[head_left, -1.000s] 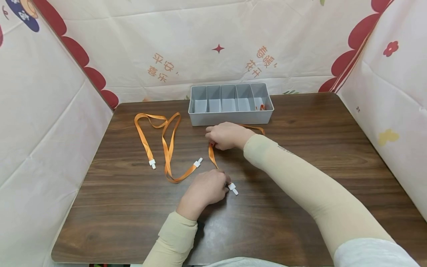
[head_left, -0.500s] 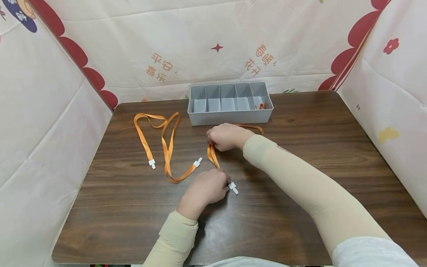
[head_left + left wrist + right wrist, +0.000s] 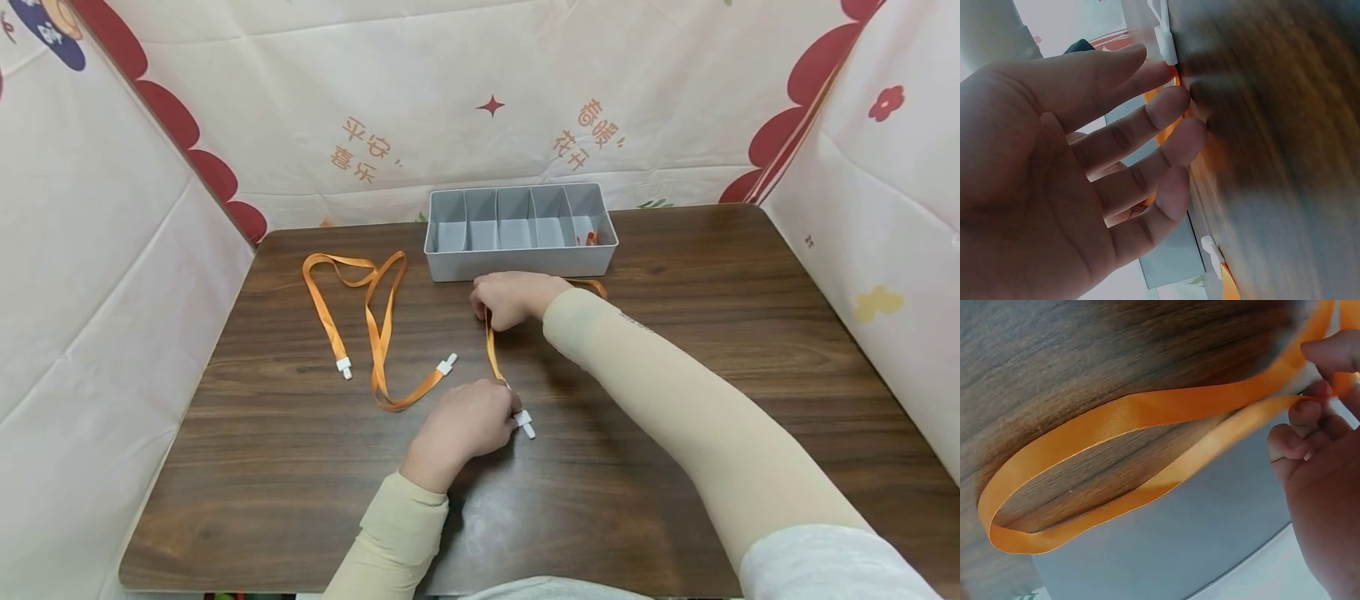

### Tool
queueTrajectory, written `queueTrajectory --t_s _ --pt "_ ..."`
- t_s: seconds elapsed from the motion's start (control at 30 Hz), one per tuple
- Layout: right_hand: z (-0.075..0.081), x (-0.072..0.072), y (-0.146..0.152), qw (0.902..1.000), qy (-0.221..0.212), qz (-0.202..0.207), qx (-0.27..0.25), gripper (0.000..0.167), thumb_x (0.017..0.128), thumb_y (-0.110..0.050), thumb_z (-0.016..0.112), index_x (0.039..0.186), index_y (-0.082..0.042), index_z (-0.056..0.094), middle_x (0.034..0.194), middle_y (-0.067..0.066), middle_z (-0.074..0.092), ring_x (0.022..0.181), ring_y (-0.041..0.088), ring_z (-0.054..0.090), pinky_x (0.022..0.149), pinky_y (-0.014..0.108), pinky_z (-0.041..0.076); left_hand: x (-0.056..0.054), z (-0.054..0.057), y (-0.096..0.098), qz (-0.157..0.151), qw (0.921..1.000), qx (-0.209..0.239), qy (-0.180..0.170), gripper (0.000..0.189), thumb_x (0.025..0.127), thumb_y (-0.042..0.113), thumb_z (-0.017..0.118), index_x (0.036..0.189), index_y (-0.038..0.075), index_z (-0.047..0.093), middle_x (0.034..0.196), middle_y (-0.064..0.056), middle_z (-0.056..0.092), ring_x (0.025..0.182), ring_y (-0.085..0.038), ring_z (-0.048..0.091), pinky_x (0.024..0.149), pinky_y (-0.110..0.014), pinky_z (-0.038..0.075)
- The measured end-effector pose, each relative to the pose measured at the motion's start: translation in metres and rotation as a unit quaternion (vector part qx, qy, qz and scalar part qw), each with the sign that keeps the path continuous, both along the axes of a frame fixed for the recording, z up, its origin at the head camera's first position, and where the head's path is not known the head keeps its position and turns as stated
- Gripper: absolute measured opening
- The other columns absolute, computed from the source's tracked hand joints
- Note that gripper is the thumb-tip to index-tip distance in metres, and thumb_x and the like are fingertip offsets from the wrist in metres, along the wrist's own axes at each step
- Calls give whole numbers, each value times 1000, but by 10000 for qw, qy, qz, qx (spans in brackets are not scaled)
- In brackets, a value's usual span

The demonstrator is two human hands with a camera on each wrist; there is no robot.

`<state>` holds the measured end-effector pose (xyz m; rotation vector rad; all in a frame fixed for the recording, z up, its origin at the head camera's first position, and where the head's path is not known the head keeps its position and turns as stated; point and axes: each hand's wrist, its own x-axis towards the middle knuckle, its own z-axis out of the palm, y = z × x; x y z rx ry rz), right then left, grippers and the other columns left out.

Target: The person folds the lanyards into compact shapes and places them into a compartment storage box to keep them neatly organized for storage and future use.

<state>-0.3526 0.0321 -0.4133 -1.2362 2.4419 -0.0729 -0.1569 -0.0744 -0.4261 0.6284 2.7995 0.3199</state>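
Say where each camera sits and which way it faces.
Head: on the head, facing forward and down at the table; left hand, right hand and arms show.
Left wrist: worn there, facing palm and fingers.
Right wrist: worn there, facing the orange lanyard; the hand shows partly.
Head and right wrist share lanyard and box.

Lanyard straps point(image 3: 1097, 425) plain orange, clips point(image 3: 343, 367) white. Divided box point(image 3: 517, 266) flat light grey. Tabletop point(image 3: 262, 483) dark brown with streaky wood grain. Backdrop point(image 3: 450, 50) off-white, printed: dark red scallops point(image 3: 172, 115) along the corners, red four-pointed star point(image 3: 492, 105), orange characters point(image 3: 354, 128), red flower point(image 3: 887, 103), yellow blotch point(image 3: 877, 304). Arm sleeves point(image 3: 675, 400) beige, small dark print on the right one. Shirt sleeve point(image 3: 832, 567) pale grey. Small bit point(image 3: 592, 239) in the box looks orange-red, too tiny to be sure.
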Motion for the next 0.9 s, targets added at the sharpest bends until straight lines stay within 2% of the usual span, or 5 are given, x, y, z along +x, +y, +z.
queueTrajectory --t_s 0.17,0.43,0.57,0.8,0.9 --pt "0 0 4 9996 223 161 -29 46 83 2 58 120 -19 75 129 4 58 102 22 59 94 37 52 1 2 1 1 10000 7 17 10 100 22 73 97 26 82 97 7 75 83 -11 69 66 -33 53" --pt "8 7 13 9934 720 814 -358 23 82 -1 59 84 -18 74 129 -1 63 85 20 64 71 35 50 3 4 0 -81 9998 13 154 12 99 20 73 90 26 79 92 7 73 76 -10 64 62 -32 50" --pt "9 12 20 9904 826 1067 -301 25 85 -2 60 81 -19 79 141 -2 65 85 18 68 72 35 54 4 5 0 -91 9997 18 231 10 99 20 73 101 26 81 99 7 77 85 -13 71 67 -34 56" --pt "-5 14 20 9852 1101 1260 -365 15 90 0 62 95 -14 66 105 -1 59 68 17 52 65 33 47 5 9 -4 -22 9999 124 -5 14 100 20 73 111 24 80 105 6 79 93 -16 74 76 -36 59" --pt "-9 12 20 9845 1221 1206 -368 13 90 -4 67 98 -14 63 100 0 54 66 16 49 64 32 45 5 10 -8 65 9998 161 -102 17 100 23 73 116 25 80 109 5 80 96 -17 75 78 -36 59"
